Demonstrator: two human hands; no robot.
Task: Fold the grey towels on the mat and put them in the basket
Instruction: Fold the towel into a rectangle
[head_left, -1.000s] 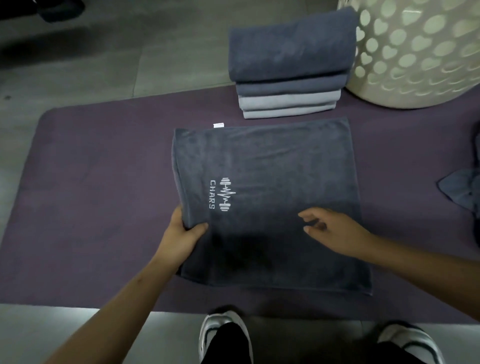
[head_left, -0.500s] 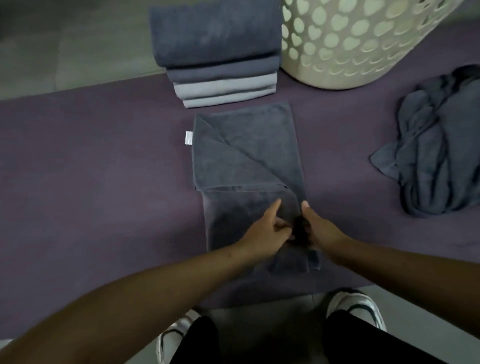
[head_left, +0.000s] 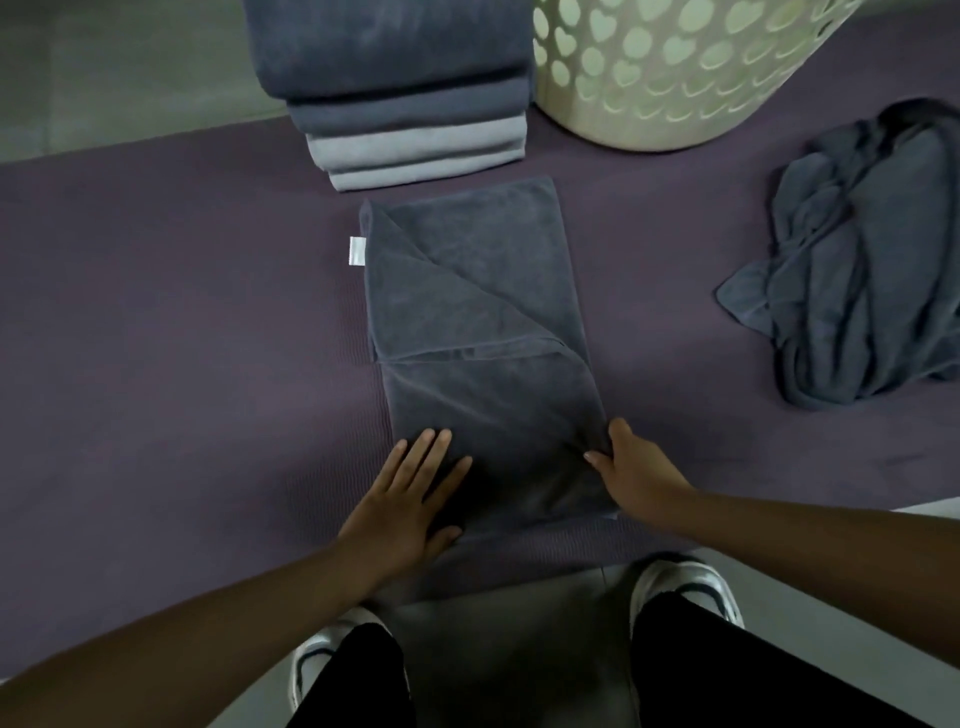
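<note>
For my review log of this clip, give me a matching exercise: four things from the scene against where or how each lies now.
Things:
1. left hand
2. right hand
3. crumpled towel
4. folded stack

States:
A. left of the basket
B. unfolded heap at the mat's right side
C. flat on the half-folded towel's near-left part
D. pinching that towel's right edge

Pairs: 1-C, 2-D, 3-B, 4-A
</note>
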